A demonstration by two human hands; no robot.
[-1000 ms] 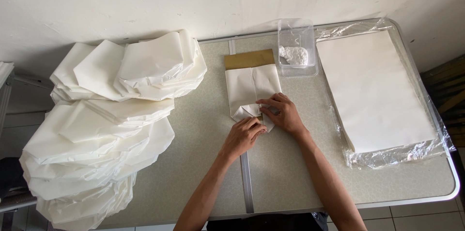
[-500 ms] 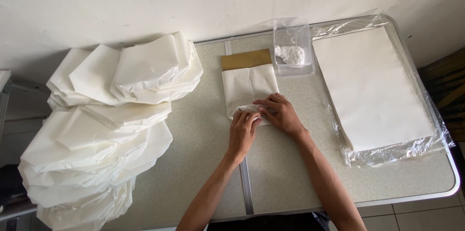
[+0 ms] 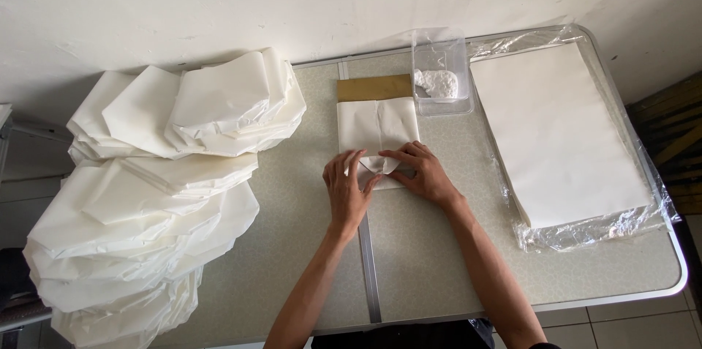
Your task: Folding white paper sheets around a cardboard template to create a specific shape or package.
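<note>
- Pressing flat: both hands on the near end of the white paper (image 3: 377,133), mid-bench (image 3: 292,261).
- Left hand (image 3: 347,194) and right hand (image 3: 424,172): fingers spread, pinning a folded flap, clasping nothing.
- Paper's long axis runs away from the person; hands about equally near.

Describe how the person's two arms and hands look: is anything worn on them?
Both forearms are bare up to the bottom edge of the picture; no sleeve shows. The left hand and the right hand wear no gloves. I can see no ring, watch or bracelet on either hand or wrist. The fingers are slender, with short nails.
</note>
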